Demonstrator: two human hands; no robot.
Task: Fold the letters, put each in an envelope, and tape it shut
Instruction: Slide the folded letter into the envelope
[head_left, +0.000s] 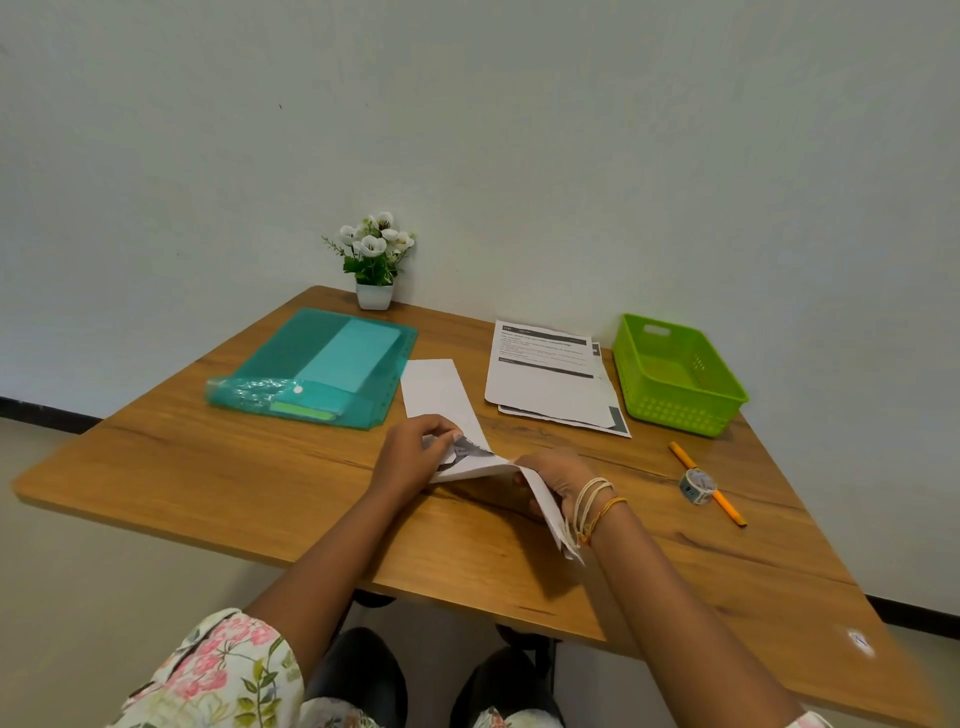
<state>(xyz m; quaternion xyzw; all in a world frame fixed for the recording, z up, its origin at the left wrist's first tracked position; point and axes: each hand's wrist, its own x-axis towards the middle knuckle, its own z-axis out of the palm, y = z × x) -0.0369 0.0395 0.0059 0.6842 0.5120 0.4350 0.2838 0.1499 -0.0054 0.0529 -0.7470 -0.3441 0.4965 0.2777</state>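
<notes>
Hands are gripping a folded white printed letter (485, 465) near the wooden tabletop's (208, 467) centre: left hand (410, 457) pinching its left end, right hand (553, 480) curling round its right end, a long white envelope (436, 387) lying just behind.

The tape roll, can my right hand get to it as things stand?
Probably yes, once it lets go: the tape roll lies in the open, on the pencil, just right of the right hand, which now grips the letter.
</notes>
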